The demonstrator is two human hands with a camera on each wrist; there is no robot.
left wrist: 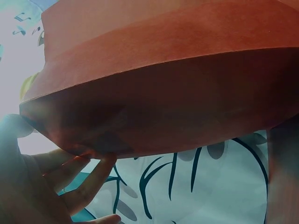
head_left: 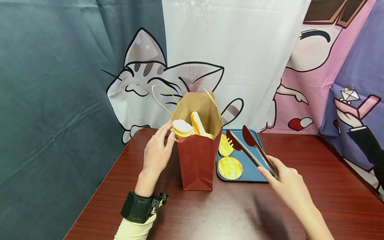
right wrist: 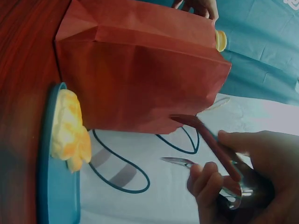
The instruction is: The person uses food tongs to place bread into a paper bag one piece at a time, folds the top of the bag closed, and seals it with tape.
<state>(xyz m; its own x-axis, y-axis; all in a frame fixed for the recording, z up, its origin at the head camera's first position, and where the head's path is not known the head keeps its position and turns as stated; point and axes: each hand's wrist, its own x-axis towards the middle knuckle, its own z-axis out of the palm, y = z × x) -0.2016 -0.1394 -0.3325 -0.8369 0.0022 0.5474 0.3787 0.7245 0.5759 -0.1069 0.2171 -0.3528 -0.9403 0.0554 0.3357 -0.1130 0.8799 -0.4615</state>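
Note:
A red paper bag (head_left: 196, 163) stands upright on the table, its brown inside showing. From its mouth poke a round cream-topped bread (head_left: 183, 128) and a long browned bread (head_left: 198, 124). My left hand (head_left: 157, 151) holds the bag at its upper left rim, thumb near the front corner and fingers along the side. In my right hand (head_left: 285, 180) is a pair of tongs (head_left: 250, 151), gripped by the handles, with the brown tips spread apart and nothing between them. These tips hover over the blue tray, right of the bag.
On the blue tray (head_left: 244, 175) lie a round checked bun (head_left: 230, 167) and a yellow pastry (head_left: 225, 146), partly behind the bag. The bag's string handle (head_left: 159, 100) stands up at the left. A printed cloth (head_left: 192, 40) hangs behind the dark red table (head_left: 315, 166).

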